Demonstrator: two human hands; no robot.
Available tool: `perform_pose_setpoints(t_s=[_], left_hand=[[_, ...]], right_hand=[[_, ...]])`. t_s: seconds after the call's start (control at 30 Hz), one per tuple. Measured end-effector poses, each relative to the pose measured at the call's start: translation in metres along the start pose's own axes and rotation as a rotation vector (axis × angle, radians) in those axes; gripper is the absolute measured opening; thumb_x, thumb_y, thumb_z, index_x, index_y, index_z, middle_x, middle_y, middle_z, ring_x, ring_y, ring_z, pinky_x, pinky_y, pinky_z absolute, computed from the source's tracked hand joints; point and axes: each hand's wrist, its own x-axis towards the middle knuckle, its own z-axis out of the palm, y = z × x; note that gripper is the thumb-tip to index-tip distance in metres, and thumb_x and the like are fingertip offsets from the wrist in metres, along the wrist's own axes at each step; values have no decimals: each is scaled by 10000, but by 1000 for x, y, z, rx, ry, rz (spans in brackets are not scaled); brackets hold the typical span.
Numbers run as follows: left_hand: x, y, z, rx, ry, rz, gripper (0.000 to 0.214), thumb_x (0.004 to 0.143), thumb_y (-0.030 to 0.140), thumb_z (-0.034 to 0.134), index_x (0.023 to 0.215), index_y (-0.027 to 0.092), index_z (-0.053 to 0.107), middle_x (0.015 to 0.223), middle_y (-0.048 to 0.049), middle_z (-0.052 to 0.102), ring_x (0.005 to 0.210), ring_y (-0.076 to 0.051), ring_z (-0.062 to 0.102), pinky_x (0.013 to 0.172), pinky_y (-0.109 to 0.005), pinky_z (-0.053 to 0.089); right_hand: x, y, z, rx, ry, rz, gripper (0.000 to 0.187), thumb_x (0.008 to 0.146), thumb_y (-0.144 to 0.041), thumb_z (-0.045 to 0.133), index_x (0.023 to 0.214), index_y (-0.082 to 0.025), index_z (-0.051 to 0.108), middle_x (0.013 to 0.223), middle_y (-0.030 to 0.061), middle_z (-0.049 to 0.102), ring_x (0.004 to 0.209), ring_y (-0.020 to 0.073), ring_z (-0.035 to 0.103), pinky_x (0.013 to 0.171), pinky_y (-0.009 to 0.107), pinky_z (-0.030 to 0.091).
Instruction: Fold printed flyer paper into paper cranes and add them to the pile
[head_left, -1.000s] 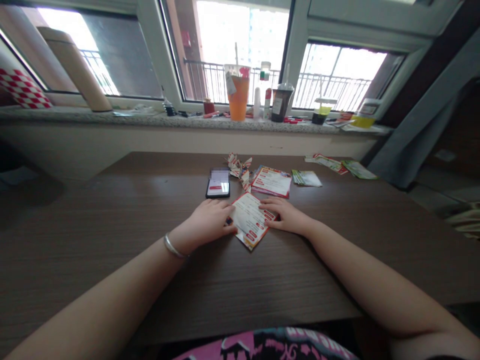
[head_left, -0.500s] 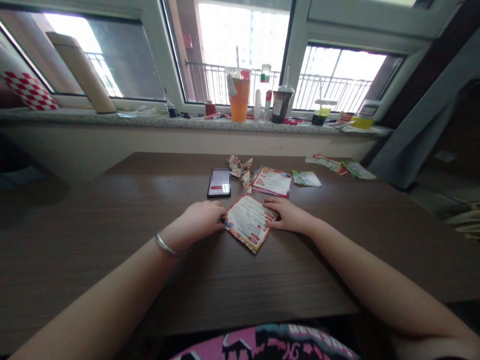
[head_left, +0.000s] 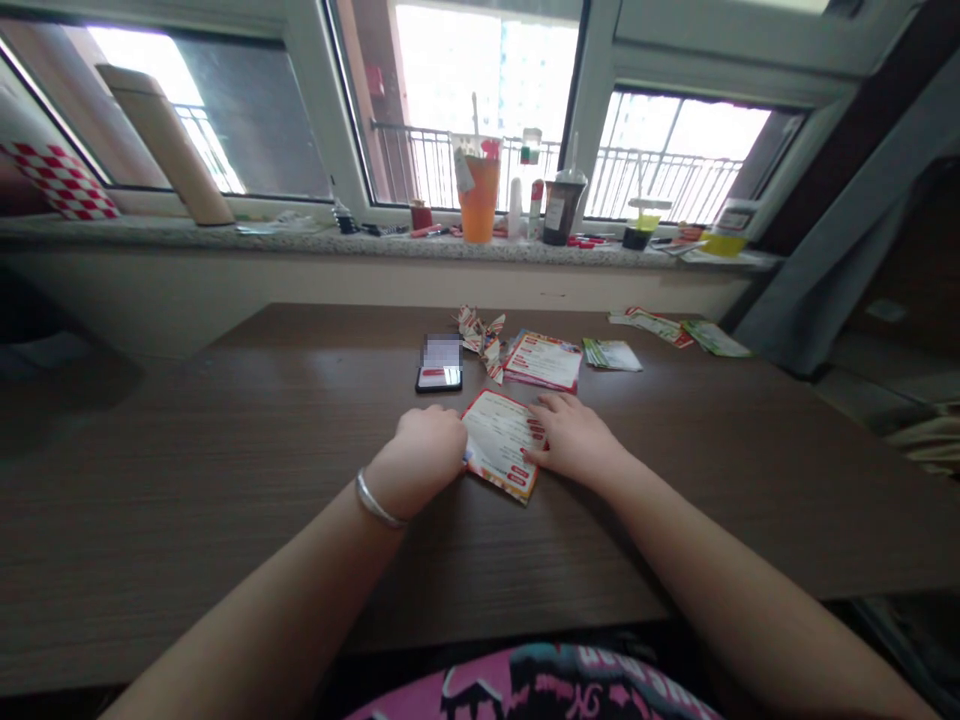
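A square printed paper (head_left: pixel 498 440) with red and white markings lies flat on the brown table (head_left: pixel 225 450) in front of me. My left hand (head_left: pixel 426 455), a silver bangle at its wrist, rests on the paper's left edge with fingers curled under. My right hand (head_left: pixel 571 438) lies on the paper's right side, fingers pressing down flat on it. A phone (head_left: pixel 439 364) with a lit screen lies just beyond the paper.
Folded paper cranes (head_left: pixel 480 335) and a stack of printed sheets (head_left: pixel 544 361) lie behind the paper; more leaflets (head_left: pixel 613 355) sit to the right. The window sill (head_left: pixel 300 240) holds an orange cup (head_left: pixel 478 198), a dark drink cup (head_left: pixel 562 205) and small bottles.
Both hands have closed in over the paper, covering more of its two sides. The paper has shifted slightly and the view has dipped a little.
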Motion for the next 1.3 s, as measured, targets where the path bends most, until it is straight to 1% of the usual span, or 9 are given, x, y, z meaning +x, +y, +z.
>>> perform_pose_setpoints(t_s=[0.2,0.33,0.47,0.63,0.83,0.97,1.07,1.13,1.3], left_hand=[[-2,9,18,3,127,32,357,836,419,625,969,96,700,1002,-167,686,951,-307,628,762,-376,508],[-5,6,32,-35,228,61,411,866,466,576,993,88,675,1026,-165,667,991,-297,606,842,-380,490],[-7,-5,35,-114,218,108,397,858,473,580,1040,127,644,1076,-137,646,1005,-259,600,904,-349,462],[-1,-18,41,-152,258,211,637,784,445,680,1349,220,490,1222,-125,588,1138,-282,542,978,-383,419],[6,-18,48,-194,329,301,379,841,444,619,1153,231,652,1309,-112,550,1276,-288,445,1083,-429,325],[9,-13,46,-252,311,356,389,950,475,431,1134,223,664,1374,-87,532,1324,-260,416,1130,-450,248],[10,-10,41,-316,287,410,442,1017,363,254,1148,228,654,1317,-37,594,1335,-202,410,1146,-422,217],[9,-8,38,-356,250,414,500,1022,310,206,1007,227,700,1307,-11,604,1366,-202,368,1146,-430,210],[11,-6,40,-366,253,505,285,965,342,440,927,266,712,1171,12,676,1347,-242,385,1130,-476,211]], right_hand=[[-3,9,10,37,30,-26,335,790,-405,663,1055,-206,714,1188,111,641,1106,308,537,952,430,439],[2,26,25,143,74,33,435,806,-491,631,1135,-211,683,1208,101,633,1139,283,529,994,414,413],[5,39,34,206,77,24,629,763,-536,660,1265,-162,597,1305,135,573,1212,306,482,1043,443,370],[3,49,36,308,81,-92,807,682,-472,750,1374,-166,469,1359,152,534,1248,311,474,1072,479,334],[4,63,41,369,95,-150,900,673,-531,744,1416,-153,407,1432,167,460,1315,321,419,1087,492,322],[7,66,44,298,72,-91,833,700,-530,727,1392,-152,460,1415,169,481,1315,335,418,1093,500,316],[9,66,42,252,73,-47,735,723,-514,718,1327,-138,536,1357,171,537,1271,322,465,1078,479,345],[10,65,41,227,88,-4,657,738,-502,710,1269,-135,588,1322,170,565,1236,313,496,1067,468,362],[11,65,43,270,134,52,566,757,-475,706,1211,-146,631,1261,145,613,1170,287,549,1027,429,413]])
